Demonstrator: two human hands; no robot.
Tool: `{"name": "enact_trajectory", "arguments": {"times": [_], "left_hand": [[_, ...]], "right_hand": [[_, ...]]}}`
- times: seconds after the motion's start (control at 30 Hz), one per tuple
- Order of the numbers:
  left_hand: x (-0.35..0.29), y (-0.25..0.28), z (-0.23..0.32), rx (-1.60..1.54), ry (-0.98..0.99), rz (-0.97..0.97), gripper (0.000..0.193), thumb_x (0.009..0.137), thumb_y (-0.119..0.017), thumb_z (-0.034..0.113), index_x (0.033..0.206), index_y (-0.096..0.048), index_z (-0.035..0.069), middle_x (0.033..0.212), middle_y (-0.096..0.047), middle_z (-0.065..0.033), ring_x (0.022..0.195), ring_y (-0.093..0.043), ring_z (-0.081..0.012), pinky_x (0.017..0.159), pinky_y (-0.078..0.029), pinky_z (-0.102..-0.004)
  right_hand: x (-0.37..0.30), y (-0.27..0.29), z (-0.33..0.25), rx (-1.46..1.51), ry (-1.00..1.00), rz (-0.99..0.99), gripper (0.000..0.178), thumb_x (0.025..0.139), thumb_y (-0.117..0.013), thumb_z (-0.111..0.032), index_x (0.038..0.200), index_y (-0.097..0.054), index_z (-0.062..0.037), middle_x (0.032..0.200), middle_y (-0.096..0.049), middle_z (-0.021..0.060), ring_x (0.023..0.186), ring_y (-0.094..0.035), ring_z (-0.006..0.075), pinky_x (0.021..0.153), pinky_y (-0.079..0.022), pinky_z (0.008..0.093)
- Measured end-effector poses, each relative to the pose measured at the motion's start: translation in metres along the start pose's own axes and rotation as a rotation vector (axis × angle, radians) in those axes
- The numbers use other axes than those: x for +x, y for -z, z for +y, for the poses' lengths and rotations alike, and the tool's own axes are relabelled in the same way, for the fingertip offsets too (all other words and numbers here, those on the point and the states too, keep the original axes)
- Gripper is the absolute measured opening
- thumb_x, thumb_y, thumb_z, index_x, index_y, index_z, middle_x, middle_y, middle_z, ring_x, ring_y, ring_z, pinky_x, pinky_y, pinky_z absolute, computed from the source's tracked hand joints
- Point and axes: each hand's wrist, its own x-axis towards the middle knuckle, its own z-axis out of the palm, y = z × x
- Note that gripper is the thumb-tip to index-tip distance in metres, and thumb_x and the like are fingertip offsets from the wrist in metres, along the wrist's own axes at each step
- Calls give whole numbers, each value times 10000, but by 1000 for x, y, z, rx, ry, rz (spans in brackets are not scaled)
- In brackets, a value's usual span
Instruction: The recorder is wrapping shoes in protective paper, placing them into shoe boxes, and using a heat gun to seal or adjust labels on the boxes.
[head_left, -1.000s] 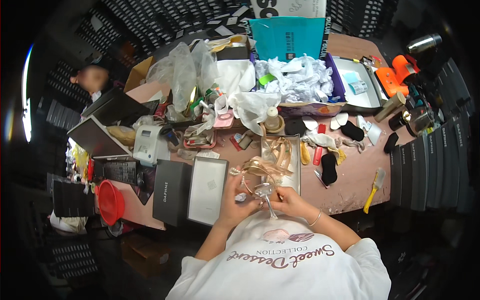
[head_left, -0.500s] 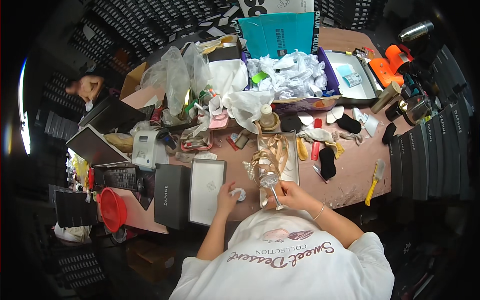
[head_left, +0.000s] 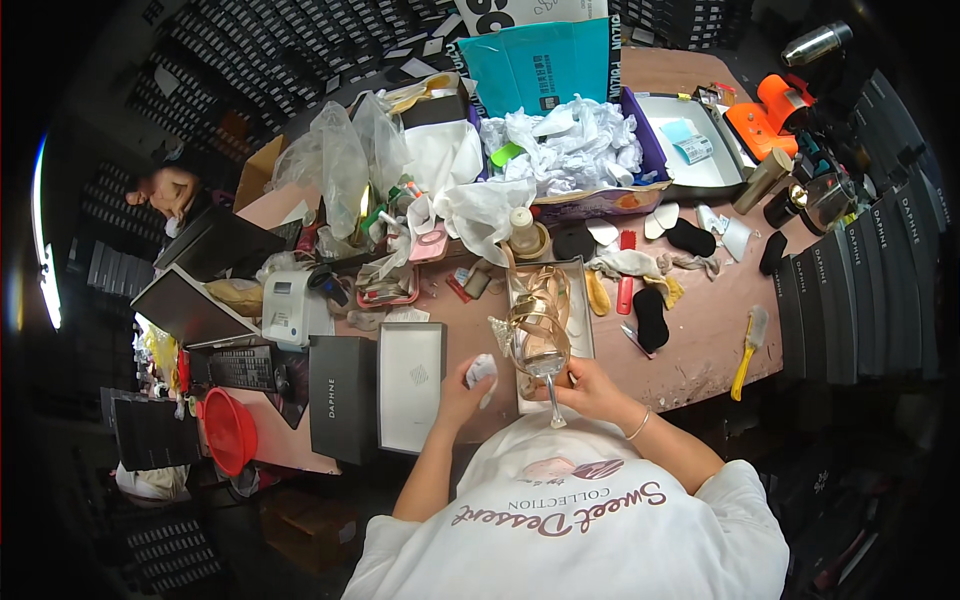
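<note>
My right hand [head_left: 592,391] is closed around a high-heeled sandal [head_left: 546,362] with pale gold straps and a clear, silvery heel that points toward me. The sandal is held above an open pale shoe box [head_left: 581,342]. More gold straps lie farther up in the box; I cannot tell whether they belong to a second sandal. To the left of the box, my left hand [head_left: 459,397] is closed on a crumpled white wad [head_left: 481,371], which looks like paper or cloth. A gap separates the wad from the sandal.
Left stand a dark shoe box [head_left: 337,398], an open white lid [head_left: 411,390] and a red basin [head_left: 228,430]. Beyond lies a purple bin [head_left: 655,150] of crumpled paper. Black pads, a red brush [head_left: 625,296] and a yellow-handled brush [head_left: 745,360] lie right, beside stacked dark boxes [head_left: 858,300].
My left hand has picked the white wad up off the table and tilted it upward. The sandal in my right hand has turned slightly, its heel hanging more straight toward me. The view has shifted a little.
</note>
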Motion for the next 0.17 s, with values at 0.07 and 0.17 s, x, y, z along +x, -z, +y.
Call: {"name": "enact_trajectory", "arguments": {"times": [0.07, 0.17], "left_hand": [[-2, -6, 10, -76, 51, -167, 415, 839, -730, 171, 1211, -606, 36, 1061, -647, -52, 964, -598, -117, 842, -479, -288], [-2, -22, 13, -80, 88, -311, 434, 837, -728, 157, 1234, -601, 33, 1026, -661, -25, 944, -596, -105, 855, -475, -277]], "right_hand": [[3, 5, 7, -41, -1, 10, 261, 808, -753, -165, 976, -627, -10, 822, -649, 56, 723, -551, 103, 664, -476, 282], [7, 12, 7, -190, 167, 69, 249, 832, -732, -172, 1017, -620, -49, 821, -645, 30, 680, -554, 192, 667, -486, 313]]}}
